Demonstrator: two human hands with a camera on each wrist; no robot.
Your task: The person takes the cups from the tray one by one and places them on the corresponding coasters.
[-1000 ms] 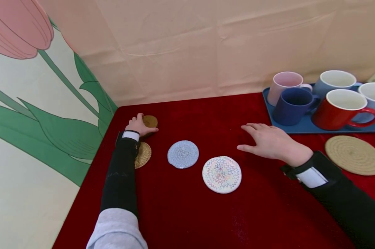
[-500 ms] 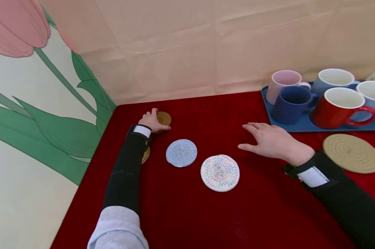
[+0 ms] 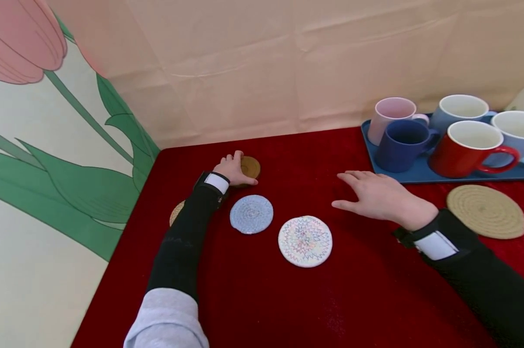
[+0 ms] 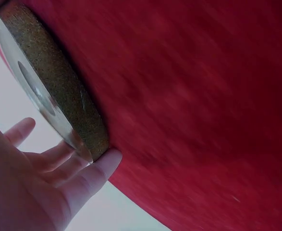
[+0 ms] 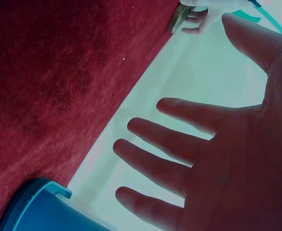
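My left hand (image 3: 232,170) grips a thick round brown disc (image 3: 251,166) by its edge, near the back left of the red table. In the left wrist view the disc (image 4: 66,77) has a speckled brown side and a shiny top with a round recess; the thumb presses its rim. A blue woven coaster (image 3: 251,214) lies just in front of that hand. My right hand (image 3: 375,195) hovers with spread fingers above the cloth, holding nothing. Between the hands, nearer to me, lies a white coaster (image 3: 305,241) with zigzag stitching.
A blue tray (image 3: 418,177) at the back right bears several mugs, among them a red mug (image 3: 458,154) and a navy mug (image 3: 394,152). A tan coiled mat (image 3: 486,211) lies before it. The left sleeve partly hides a straw coaster (image 3: 177,212).
My left hand has moved the brown disc to the right along the table's back, from above the straw coaster to behind the blue one. The right hand has stayed nearly still.
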